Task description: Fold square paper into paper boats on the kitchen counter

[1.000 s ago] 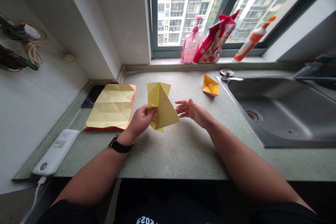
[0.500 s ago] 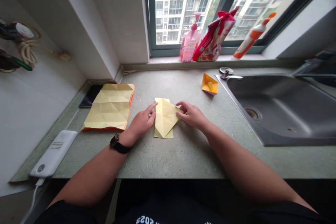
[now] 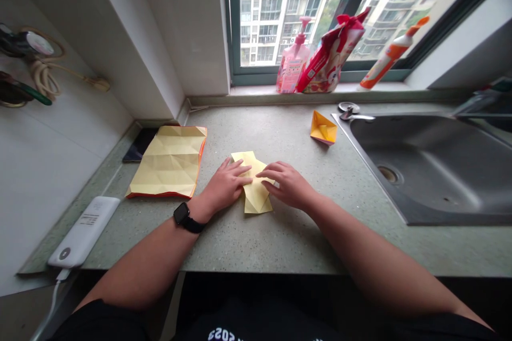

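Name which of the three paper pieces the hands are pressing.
The folded yellow paper mid-counter, under left hand and right hand; the creased sheet and the orange folded piece lie untouched.

Single head-worn view, looking forward and down, close over counter [image 3: 288,234]

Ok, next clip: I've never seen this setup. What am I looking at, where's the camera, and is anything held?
No machine here: a person's bare hands, filmed from a camera worn on the head, looking down. The left hand and right hand press flat on a folded yellow paper lying on the grey counter; neither grips it. Left of them lie a creased yellow sheet and a white power bank; to the right, a small orange folded paper beside the steel sink.
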The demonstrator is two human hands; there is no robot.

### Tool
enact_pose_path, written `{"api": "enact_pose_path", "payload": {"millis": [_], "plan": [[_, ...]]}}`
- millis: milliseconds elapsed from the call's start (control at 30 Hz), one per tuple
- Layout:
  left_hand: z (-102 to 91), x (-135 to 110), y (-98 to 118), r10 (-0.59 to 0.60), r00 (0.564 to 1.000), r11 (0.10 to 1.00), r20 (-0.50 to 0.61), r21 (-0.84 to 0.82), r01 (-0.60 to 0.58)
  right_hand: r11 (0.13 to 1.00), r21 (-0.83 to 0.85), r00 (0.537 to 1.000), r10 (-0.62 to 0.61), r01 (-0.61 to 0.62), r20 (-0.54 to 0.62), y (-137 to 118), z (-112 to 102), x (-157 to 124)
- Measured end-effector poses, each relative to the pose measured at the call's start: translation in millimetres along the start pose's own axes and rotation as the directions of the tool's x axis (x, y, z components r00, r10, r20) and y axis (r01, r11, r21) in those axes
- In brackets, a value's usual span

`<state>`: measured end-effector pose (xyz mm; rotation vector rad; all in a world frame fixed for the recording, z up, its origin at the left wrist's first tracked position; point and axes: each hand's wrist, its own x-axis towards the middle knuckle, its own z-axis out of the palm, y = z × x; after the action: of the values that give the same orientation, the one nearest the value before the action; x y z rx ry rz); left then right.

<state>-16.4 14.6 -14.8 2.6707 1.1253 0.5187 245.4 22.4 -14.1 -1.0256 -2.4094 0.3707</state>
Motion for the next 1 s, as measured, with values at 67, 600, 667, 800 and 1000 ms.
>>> {"api": "enact_pose_path", "payload": {"millis": [67,600,667,800,1000], "plan": [[-0.1,2,6,0.012,1.0,1.0,-0.003,0.024,-0.012,1.0,0.01,1.0,0.026,-0.026,0.002,-8,-3,0],[-5.0,6,19,-0.083,0.996,0.989,0.011,0.12,0.081,0.995,-0.065,0.986,0.084,-0.076,0.144,1,2,-4],[-5.9,4,14,-0.094,0.996,0.99,0.007,0.108,0.093,0.994,-0.071,0.989,0.088,-0.08,0.119,12,-4,-2],[-9.2,-3,5,-0.137,0.99,0.99,-0.03,0.028,0.138,0.995,-0.035,0.991,0.094,-0.091,0.095,29,-13,-1],[-12.1,-11,2,-0.202,0.978,0.977,-0.059,-0.085,0.197,0.996,0.005,0.987,0.09,-0.092,0.134,30,-16,-3]]}}
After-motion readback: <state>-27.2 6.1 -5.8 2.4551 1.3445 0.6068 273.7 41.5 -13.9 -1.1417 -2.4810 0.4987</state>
